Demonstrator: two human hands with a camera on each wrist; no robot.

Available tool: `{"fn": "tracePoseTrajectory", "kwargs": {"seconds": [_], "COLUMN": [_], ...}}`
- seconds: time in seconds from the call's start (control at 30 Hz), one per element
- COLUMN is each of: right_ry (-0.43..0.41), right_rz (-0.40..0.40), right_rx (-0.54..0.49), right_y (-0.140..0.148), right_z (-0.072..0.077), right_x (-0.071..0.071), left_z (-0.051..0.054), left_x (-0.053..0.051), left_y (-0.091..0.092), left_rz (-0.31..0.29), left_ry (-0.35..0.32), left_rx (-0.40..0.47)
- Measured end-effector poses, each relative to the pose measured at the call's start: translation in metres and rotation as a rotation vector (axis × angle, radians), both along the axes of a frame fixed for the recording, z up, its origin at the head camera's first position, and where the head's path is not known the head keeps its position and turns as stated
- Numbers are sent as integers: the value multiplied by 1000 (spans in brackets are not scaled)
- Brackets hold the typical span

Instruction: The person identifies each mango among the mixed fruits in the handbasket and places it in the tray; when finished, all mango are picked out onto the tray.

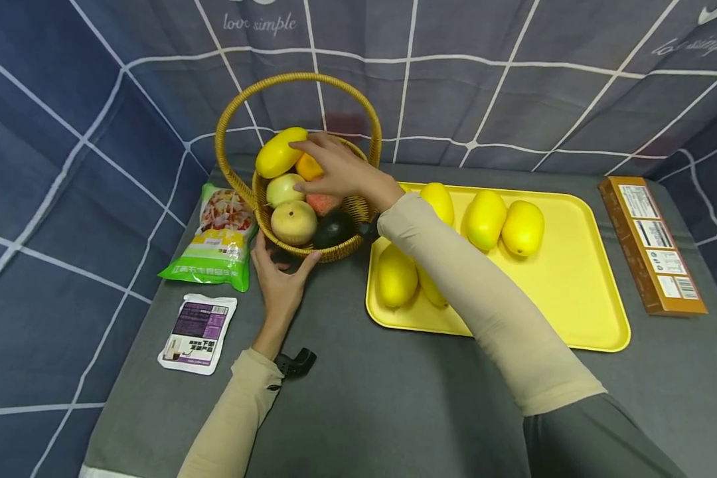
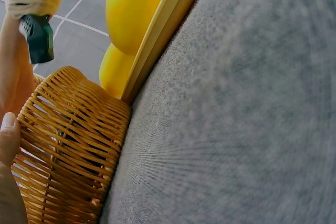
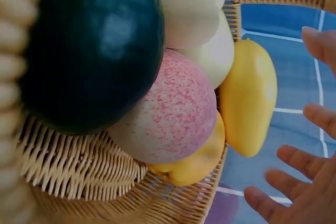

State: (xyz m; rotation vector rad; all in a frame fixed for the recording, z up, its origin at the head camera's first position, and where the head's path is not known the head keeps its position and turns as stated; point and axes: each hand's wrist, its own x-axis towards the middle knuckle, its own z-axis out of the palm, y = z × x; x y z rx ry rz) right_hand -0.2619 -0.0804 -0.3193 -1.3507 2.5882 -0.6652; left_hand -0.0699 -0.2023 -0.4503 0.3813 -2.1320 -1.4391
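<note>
A wicker basket (image 1: pixel 344 249) with a tall handle holds a yellow mango (image 1: pixel 279 153), an orange fruit (image 1: pixel 308 166), two pale round fruits (image 1: pixel 294 222), a pink-speckled round fruit (image 3: pixel 176 111) and a dark green fruit (image 3: pixel 100 51). My left hand (image 1: pixel 281 279) grips the basket's near left side, its thumb along the woven wall in the left wrist view. Over the basket's right side is my right hand (image 1: pixel 340 169), fingers spread. In the right wrist view those fingers (image 3: pixel 302 163) are apart from the mango and hold nothing.
Right of the basket, a yellow tray (image 1: pixel 564 292) carries several mangoes (image 1: pixel 522 228), some partly behind my right sleeve. A green food bag (image 1: pixel 215 242) and a white-purple pouch (image 1: pixel 197 334) lie left. A brown box (image 1: pixel 651 245) is far right. Patterned cloth hangs behind.
</note>
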Motion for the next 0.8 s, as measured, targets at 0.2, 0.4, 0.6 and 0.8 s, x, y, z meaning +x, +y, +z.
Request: {"fn": "tracePoseTrajectory", "kwargs": {"seconds": [0.2, 0.4, 0.6, 0.8], "right_ry": [-21, -62, -76, -100], "right_rz": [-30, -59, -6, 79], "right_rx": [57, 35, 75, 104], "right_y": [-20, -30, -39, -52], "right_z": [0, -1, -3, -6], "right_x": [-12, -24, -33, -37], "left_z": [0, -1, -2, -2], "left_x": [-2, -1, -1, -1], "left_y": [-2, 0, 3, -1], "left_rz": [12, -1, -9, -3], "left_ry": [-2, -7, 13, 1], "left_rx": [-14, -7, -6, -9]}}
